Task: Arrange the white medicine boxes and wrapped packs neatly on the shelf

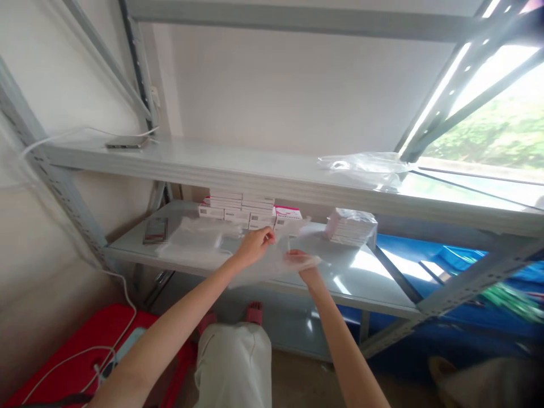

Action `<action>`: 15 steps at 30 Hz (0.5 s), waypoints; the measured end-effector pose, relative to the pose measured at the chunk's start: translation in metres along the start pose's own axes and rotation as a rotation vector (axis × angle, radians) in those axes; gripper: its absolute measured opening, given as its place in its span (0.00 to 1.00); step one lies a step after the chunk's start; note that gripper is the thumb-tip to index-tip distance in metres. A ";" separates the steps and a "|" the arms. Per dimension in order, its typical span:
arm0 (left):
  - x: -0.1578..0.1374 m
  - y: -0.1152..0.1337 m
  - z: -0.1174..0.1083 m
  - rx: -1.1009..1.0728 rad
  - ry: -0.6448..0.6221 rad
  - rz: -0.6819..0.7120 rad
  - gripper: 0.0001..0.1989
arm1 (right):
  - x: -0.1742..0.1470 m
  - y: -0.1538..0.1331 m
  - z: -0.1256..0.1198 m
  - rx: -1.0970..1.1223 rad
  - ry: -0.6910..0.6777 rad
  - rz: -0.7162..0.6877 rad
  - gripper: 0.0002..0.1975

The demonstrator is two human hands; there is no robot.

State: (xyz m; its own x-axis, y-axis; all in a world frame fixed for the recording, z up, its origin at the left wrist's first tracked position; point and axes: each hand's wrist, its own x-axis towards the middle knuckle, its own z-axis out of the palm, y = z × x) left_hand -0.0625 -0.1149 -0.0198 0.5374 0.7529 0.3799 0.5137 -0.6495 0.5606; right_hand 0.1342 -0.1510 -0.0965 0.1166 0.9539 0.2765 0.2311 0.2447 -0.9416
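Observation:
A clear plastic bag (278, 262) is stretched loosely between my hands over the lower shelf. My left hand (254, 245) has its fingers pinched together at the bag's upper left part. On the other side, my right hand (301, 260) is closed on the bag, its fingers partly veiled by the film. Just behind them stand stacked small white boxes (238, 216) with pink markings, and a white and pink box (288, 215) at their right end. More clear plastic bags (193, 241) lie flat to the left of my left hand.
A plastic-wrapped stack of boxes (351, 226) stands on the lower shelf at right. The upper shelf (238, 161) overhangs the boxes, carrying a phone (126, 142) with a cable and crumpled plastic (365, 164). A red stool or table (55, 354) is at lower left.

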 end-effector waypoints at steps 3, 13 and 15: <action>-0.006 -0.008 -0.008 0.075 0.142 -0.070 0.06 | -0.010 0.008 -0.029 0.068 0.151 0.099 0.22; -0.027 -0.011 -0.020 0.369 0.082 0.189 0.27 | 0.023 -0.023 -0.056 0.067 0.123 0.055 0.08; -0.020 0.004 -0.014 0.316 0.088 0.276 0.33 | 0.031 -0.031 -0.044 -0.085 0.052 -0.064 0.07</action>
State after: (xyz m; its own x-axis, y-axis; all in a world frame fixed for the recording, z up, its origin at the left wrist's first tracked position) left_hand -0.0808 -0.1315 -0.0150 0.6314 0.5434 0.5532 0.5456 -0.8182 0.1811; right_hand 0.1730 -0.1372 -0.0504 0.1481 0.9259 0.3475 0.3207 0.2874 -0.9025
